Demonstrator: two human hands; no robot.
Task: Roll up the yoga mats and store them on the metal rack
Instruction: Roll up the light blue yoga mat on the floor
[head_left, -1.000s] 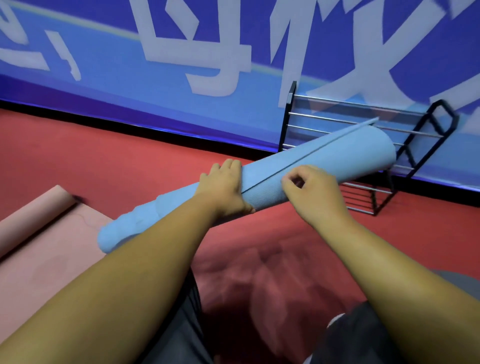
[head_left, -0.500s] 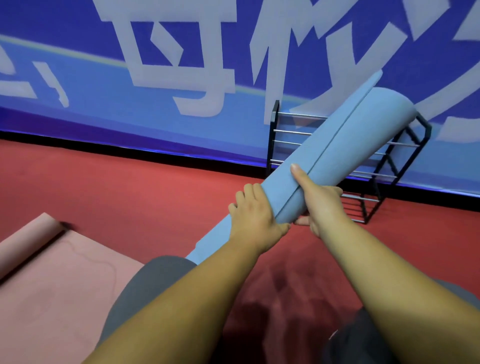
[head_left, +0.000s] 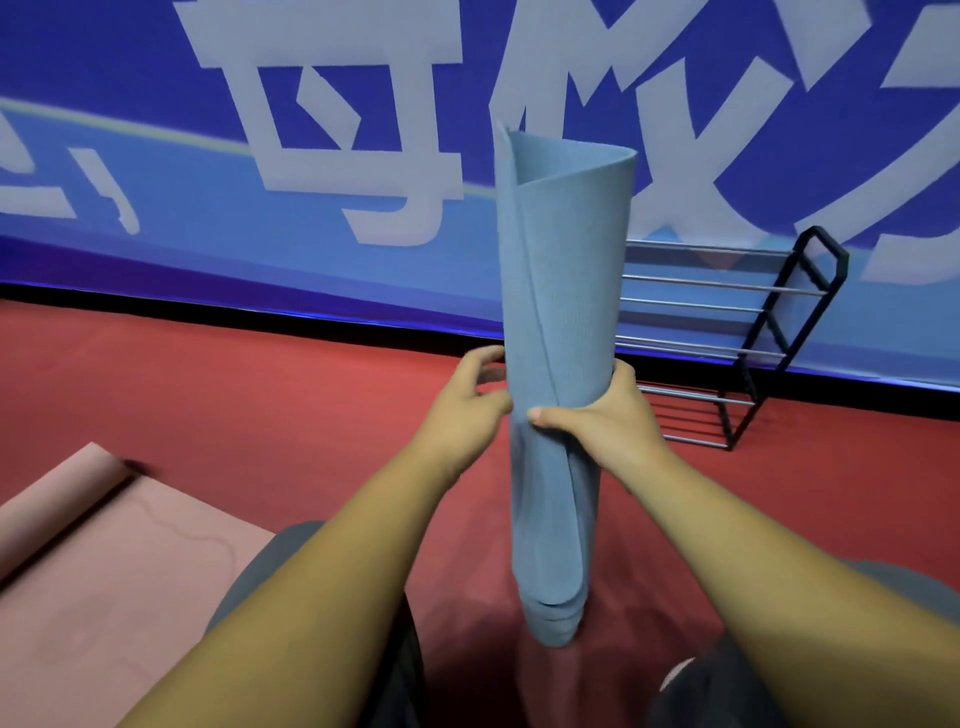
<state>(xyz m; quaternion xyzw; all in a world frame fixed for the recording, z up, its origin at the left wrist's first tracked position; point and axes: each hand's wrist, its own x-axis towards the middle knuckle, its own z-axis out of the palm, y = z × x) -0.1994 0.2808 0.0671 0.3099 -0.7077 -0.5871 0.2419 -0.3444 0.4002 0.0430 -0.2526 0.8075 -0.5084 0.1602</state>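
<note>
Your right hand (head_left: 608, 415) wraps the upright blue mat (head_left: 563, 291), your left hand (head_left: 465, 400) half-open against its side, the metal rack (head_left: 727, 338) at two o'clock.

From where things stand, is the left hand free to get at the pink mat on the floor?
Probably not yet: the left hand is steadying the upright blue mat alongside the right hand. The pink mat lies open on its side, nothing between.

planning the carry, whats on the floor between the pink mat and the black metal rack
In the head view, the upright rolled blue yoga mat stands between the flat pink mat and the black metal rack; otherwise bare red floor.
</note>
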